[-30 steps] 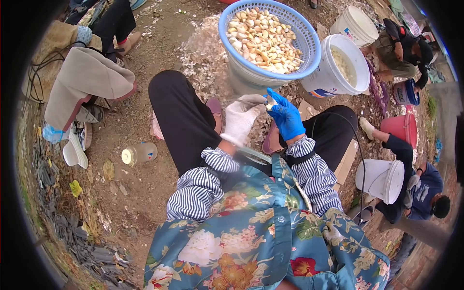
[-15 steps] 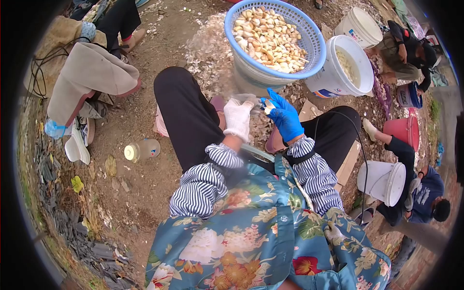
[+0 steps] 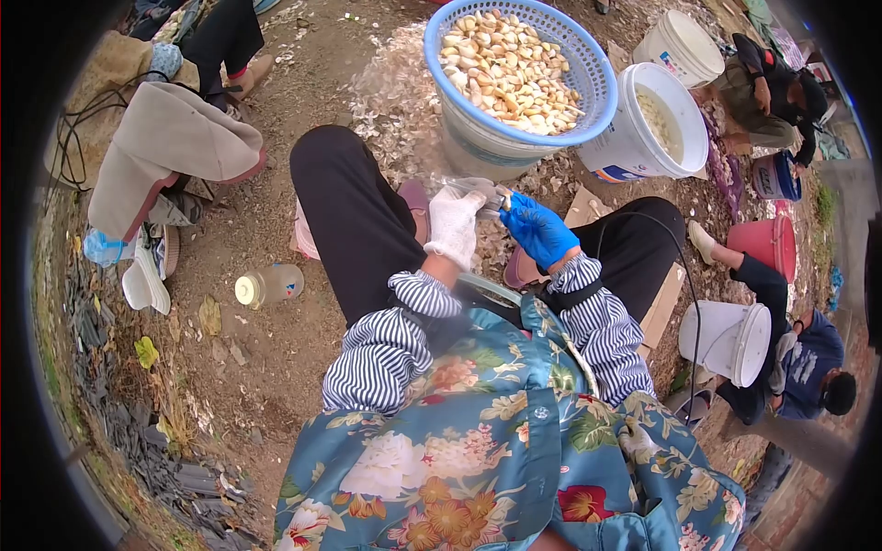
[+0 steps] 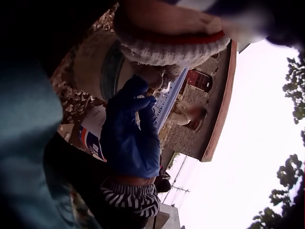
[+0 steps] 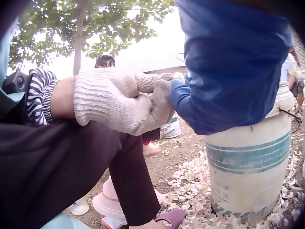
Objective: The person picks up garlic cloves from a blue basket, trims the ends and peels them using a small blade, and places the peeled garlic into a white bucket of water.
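My left hand (image 3: 453,220), in a white knit glove, meets my right hand (image 3: 540,230), in a blue rubber glove, between my knees. A pale garlic clove (image 3: 504,197) is pinched in the right fingertips. The left thumb and fingers bend in and pinch at the same clove, which is mostly covered by the gloves. From the right wrist view, the white glove (image 5: 124,102) reaches right up to the blue fingers. Just beyond the hands, a blue basket (image 3: 434,69) heaped with garlic cloves (image 3: 510,73) sits on a bucket (image 3: 473,151).
Right of the basket is a white bucket (image 3: 602,151) with pale cloves in liquid. Papery garlic skins (image 3: 390,92) litter the ground. A lidded jar (image 3: 276,285) lies at my left. Other people sit at both sides, with a red bucket (image 3: 763,248) and a white bucket (image 3: 726,342) at right.
The right hand has turned over slightly and its raised fingers have lowered round the clove. The left fingertips work close against it, and the clove shows less.
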`<action>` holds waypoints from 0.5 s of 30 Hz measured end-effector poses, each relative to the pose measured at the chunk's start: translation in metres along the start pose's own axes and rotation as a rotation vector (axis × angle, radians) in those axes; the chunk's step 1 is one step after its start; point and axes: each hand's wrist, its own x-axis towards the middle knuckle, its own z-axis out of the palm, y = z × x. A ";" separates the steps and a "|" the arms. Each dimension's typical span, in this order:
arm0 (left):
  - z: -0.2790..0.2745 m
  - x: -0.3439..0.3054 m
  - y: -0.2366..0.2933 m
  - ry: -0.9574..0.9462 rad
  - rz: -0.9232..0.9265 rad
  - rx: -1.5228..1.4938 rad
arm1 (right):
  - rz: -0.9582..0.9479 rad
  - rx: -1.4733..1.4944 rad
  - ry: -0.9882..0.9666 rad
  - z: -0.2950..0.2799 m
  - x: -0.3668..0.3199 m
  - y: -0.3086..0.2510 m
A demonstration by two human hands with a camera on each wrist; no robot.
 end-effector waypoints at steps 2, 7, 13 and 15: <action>-0.001 0.001 -0.002 0.004 -0.003 0.012 | -0.022 -0.007 -0.017 -0.001 -0.001 -0.002; -0.003 0.003 -0.003 -0.019 -0.035 -0.020 | -0.073 -0.084 -0.009 0.020 -0.005 -0.011; -0.021 0.014 -0.002 0.128 -0.041 -0.237 | -0.120 -0.195 -0.041 0.011 -0.005 -0.013; -0.030 0.018 0.000 0.224 0.021 -0.226 | -0.155 -0.274 0.037 0.023 -0.011 -0.011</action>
